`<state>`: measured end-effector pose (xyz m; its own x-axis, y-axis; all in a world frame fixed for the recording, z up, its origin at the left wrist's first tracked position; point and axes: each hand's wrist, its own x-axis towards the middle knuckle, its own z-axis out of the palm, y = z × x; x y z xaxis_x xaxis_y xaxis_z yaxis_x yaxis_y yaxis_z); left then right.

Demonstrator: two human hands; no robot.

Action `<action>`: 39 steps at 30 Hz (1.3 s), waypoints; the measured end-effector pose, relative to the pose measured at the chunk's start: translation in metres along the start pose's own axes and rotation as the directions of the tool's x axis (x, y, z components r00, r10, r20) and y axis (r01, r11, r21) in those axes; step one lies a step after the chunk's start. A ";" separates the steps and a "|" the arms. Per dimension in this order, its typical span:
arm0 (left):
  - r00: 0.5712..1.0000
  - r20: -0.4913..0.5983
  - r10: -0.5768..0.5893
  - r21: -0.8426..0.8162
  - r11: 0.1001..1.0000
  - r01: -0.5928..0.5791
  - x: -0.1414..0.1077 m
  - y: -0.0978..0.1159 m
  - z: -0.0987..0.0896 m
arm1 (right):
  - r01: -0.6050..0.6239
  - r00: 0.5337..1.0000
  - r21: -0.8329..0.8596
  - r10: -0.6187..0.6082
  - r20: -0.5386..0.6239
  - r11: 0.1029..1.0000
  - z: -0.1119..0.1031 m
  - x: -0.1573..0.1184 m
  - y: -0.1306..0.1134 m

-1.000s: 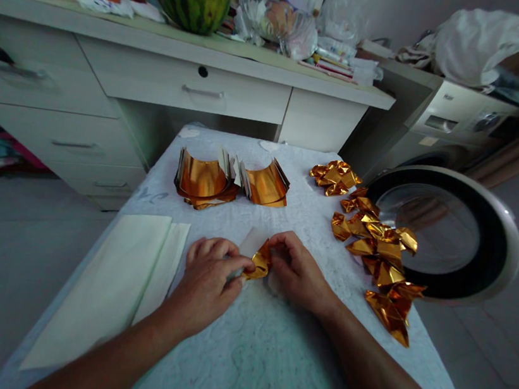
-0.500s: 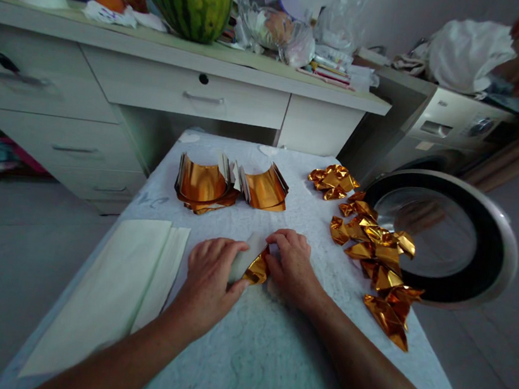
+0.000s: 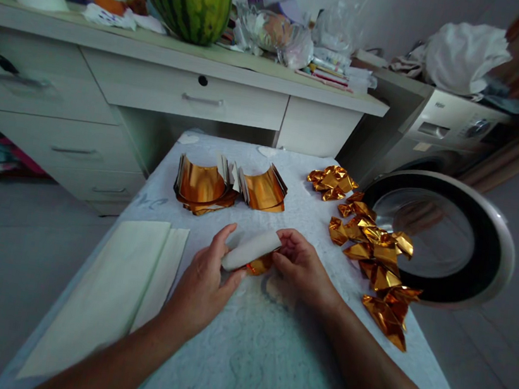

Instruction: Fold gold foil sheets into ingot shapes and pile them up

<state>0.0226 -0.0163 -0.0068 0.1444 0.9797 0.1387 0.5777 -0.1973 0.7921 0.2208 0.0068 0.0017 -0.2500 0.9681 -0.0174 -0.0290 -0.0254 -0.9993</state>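
Between my hands, over the middle of the table, is a sheet of gold foil paper (image 3: 251, 251), curled so that its white back faces up and gold shows along the lower edge. My right hand (image 3: 300, 267) pinches its right end, thumb below and fingers above. At the left end my left hand (image 3: 206, 273) holds it between thumb and raised forefinger. Farther back stand two curved stacks of gold foil sheets (image 3: 201, 183). Folded gold foil pieces (image 3: 383, 255) lie in a loose row along the table's right side.
White paper sheets (image 3: 103, 289) lie at the table's left. Behind is a white desk (image 3: 244, 93) bearing a cut watermelon (image 3: 184, 3), plastic bags and notebooks. An open washing machine door (image 3: 503, 252) hangs close to the table's right edge.
The foil paper has been turned and lifted a little, so more of its white back shows. My left forefinger has risen away from the thumb, and my right fingers have curled around the right end.
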 end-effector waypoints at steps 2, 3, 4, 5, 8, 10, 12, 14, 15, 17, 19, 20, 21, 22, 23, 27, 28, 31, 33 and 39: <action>0.999 -0.017 -0.037 -0.129 0.991 0.034 0.001 0.002 -0.003 | -0.036 0.999 0.045 0.035 0.018 0.998 -0.001 -0.002 -0.003; 0.998 -0.040 -0.049 -0.197 0.980 0.040 0.002 0.002 -0.004 | -0.046 0.999 0.056 0.045 0.027 0.997 -0.001 -0.002 -0.004; 0.996 -0.068 -0.062 -0.262 0.964 0.042 0.003 0.002 -0.005 | -0.048 0.998 0.063 0.046 0.035 0.997 -0.002 -0.003 -0.004; 0.992 -0.094 -0.079 -0.324 0.945 0.044 0.004 0.002 -0.006 | -0.043 0.998 0.067 0.040 0.043 0.997 -0.002 -0.004 -0.005; 0.978 -0.135 -0.158 -0.470 0.879 0.077 0.008 0.002 -0.007 | -0.035 0.997 0.077 0.029 0.075 0.996 -0.002 -0.006 -0.007; 0.966 -0.146 -0.214 -0.564 0.820 0.096 0.009 0.003 -0.008 | -0.058 0.995 0.085 0.050 0.090 0.995 -0.002 -0.008 -0.008; 0.957 -0.150 -0.248 -0.633 0.768 0.100 0.010 0.003 -0.009 | -0.085 0.993 0.105 0.076 0.086 0.991 -0.002 -0.009 -0.009; 0.959 -0.137 -0.250 -0.659 0.746 0.100 0.010 0.003 -0.010 | -0.093 0.994 0.132 0.085 0.071 0.987 -0.001 -0.009 -0.009; 0.962 -0.121 -0.244 -0.661 0.743 0.105 0.009 0.003 -0.010 | -0.090 0.995 0.144 0.082 0.059 0.986 0.000 -0.009 -0.009; 0.969 -0.089 -0.232 -0.662 0.741 0.116 0.009 0.002 -0.010 | -0.083 0.996 0.164 0.078 0.036 0.983 0.002 -0.009 -0.008; 0.971 -0.069 -0.227 -0.658 0.742 0.127 0.008 0.002 -0.009 | -0.084 0.996 0.189 0.084 0.010 0.978 0.005 -0.009 -0.006; 0.973 -0.059 -0.225 -0.654 0.745 0.132 0.008 0.002 -0.009 | -0.087 0.996 0.201 0.089 0.000 0.976 0.006 -0.009 -0.006; 0.974 -0.045 -0.222 -0.649 0.748 0.140 0.007 0.003 -0.008 | -0.088 0.996 0.209 0.092 -0.009 0.974 0.007 -0.009 -0.005; 0.976 -0.025 -0.215 -0.643 0.751 0.149 0.007 0.004 -0.008 | -0.087 0.995 0.213 0.093 -0.019 0.973 0.008 -0.010 -0.005; 0.979 -0.002 -0.205 -0.639 0.753 0.156 0.006 0.005 -0.007 | -0.087 0.995 0.213 0.095 -0.028 0.973 0.009 -0.010 -0.004; 0.989 0.049 -0.139 -0.641 0.755 0.137 0.002 0.007 -0.003 | -0.137 0.990 0.189 0.140 -0.006 0.972 0.010 -0.011 -0.001; 0.991 0.042 -0.126 -0.638 0.760 0.123 0.001 0.007 -0.002 | -0.153 0.988 0.177 0.152 0.019 0.972 0.010 -0.011 0.000; 0.994 0.020 -0.108 -0.605 0.790 0.099 0.001 0.003 0.001 | -0.178 0.980 0.125 0.164 0.113 0.976 0.011 -0.012 -0.001; 0.993 0.023 -0.113 -0.588 0.802 0.105 0.002 0.003 0.000 | -0.162 0.976 0.119 0.142 0.163 0.980 0.012 -0.013 -0.003; 0.986 0.041 -0.159 -0.622 0.769 0.149 0.004 0.008 -0.006 | 0.012 0.985 0.051 -0.021 0.172 0.999 0.006 -0.016 -0.005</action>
<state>0.0230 -0.0140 0.0036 0.0833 0.9964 -0.0132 -0.0343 0.0161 0.9993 0.2191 -0.0103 0.0068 -0.4121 0.9111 0.0094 -0.0815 -0.0266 -0.9963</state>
